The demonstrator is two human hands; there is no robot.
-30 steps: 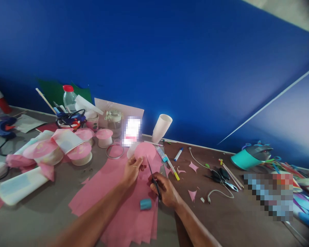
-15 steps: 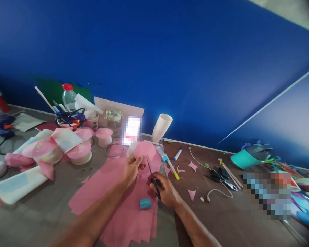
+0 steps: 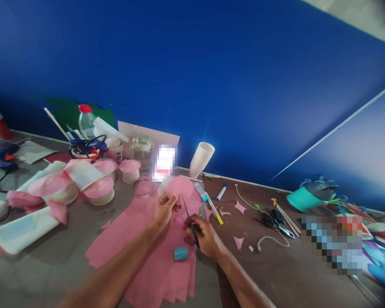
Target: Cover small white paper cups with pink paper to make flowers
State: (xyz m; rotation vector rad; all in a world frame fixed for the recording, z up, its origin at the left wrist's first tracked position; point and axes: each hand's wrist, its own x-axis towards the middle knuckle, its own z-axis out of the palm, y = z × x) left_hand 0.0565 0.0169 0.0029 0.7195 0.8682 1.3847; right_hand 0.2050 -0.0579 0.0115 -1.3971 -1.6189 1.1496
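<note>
two hands: left hand pinches pink disc edge; right hand holds scissors.

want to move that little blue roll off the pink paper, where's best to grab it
Take the small blue roll across its curved sides, coming down from above with the fingers. It lies on its side on the pink paper sheets, just left of the right hand holding the scissors, so approaching from its left side, away from that hand, looks easiest.
</note>
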